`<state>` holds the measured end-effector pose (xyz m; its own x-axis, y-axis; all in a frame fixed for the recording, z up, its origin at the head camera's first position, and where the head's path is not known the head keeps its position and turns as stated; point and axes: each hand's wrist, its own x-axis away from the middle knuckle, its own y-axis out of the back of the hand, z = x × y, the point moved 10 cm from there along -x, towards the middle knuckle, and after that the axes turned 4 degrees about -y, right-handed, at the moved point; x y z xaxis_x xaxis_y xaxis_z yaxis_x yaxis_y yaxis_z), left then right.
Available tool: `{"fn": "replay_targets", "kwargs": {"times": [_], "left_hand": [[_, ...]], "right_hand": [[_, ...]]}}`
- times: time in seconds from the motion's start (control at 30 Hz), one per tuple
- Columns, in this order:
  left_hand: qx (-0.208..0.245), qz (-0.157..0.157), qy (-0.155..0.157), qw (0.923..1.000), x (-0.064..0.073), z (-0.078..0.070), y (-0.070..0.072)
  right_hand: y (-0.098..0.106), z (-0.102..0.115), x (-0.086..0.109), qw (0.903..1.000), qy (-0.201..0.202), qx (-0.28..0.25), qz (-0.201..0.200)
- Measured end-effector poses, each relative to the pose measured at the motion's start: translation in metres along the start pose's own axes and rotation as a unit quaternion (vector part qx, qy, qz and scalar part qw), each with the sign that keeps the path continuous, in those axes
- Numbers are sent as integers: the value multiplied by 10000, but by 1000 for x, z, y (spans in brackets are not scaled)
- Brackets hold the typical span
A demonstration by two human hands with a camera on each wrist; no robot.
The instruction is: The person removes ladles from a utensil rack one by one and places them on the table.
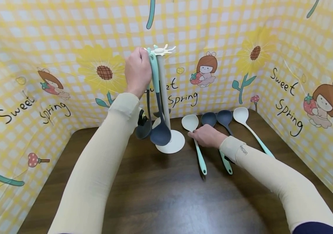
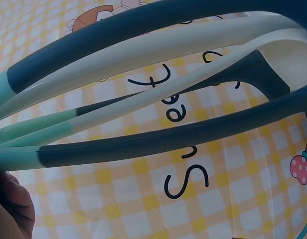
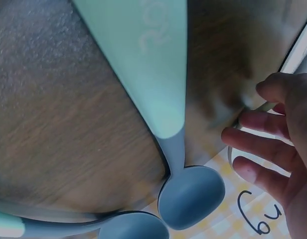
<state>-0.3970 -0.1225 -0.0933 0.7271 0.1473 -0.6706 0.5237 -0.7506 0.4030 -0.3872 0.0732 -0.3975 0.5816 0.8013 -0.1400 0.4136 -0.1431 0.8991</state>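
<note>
At the top of the white utensil stand (image 1: 178, 143), my left hand (image 1: 138, 68) grips the mint handle of a dark ladle (image 1: 148, 107) and hides its upper end. Beside it hangs another dark ladle (image 1: 160, 134), bowl downward. The left wrist view shows several handles close together, dark-necked and white-necked, with the left fingers (image 2: 19, 194) against the outermost one. Right of the stand, a white ladle (image 1: 190, 123) with a mint handle lies on the table. My right hand (image 1: 208, 136) pinches its neck, thumb and index finger on either side in the right wrist view.
Two dark ladles, one with its bowl (image 1: 208, 119) behind my right hand and another (image 1: 224, 117) beside it, lie on the brown table (image 1: 154, 195). Farther right lies a second white ladle (image 1: 240, 115). A yellow checked cloth (image 1: 228, 39) encloses the back and sides.
</note>
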Motion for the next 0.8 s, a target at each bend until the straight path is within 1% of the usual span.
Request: {"fn": "replay_targets", "kwargs": {"times": [0.13,0.27,0.33,0.4,0.47,0.6,0.8], "left_hand": [[-4,84,26,10000,1,1,-3],[-83,53,5,10000,0,2,0],[-105,32,4,9999,0,2,0],[-92,51,20,9999,1,2,-1],[-79,71,25,9999,1,2,-1],[-41,67,17,10000,1,2,-2],[-48,60,27,10000,0,3,-1]], "right_hand": [[-2,6,1,9999,82,108,14],[0,8,0,9999,36,157,-14],[1,7,-1,9999,-103,25,34],[0,4,0,9987,-349,-330,180],[-2,3,-1,9939,-649,-818,365],[-6,3,-1,9781,-1127,-1596,724],[-11,4,-1,9619,-1519,-2031,1021]]}}
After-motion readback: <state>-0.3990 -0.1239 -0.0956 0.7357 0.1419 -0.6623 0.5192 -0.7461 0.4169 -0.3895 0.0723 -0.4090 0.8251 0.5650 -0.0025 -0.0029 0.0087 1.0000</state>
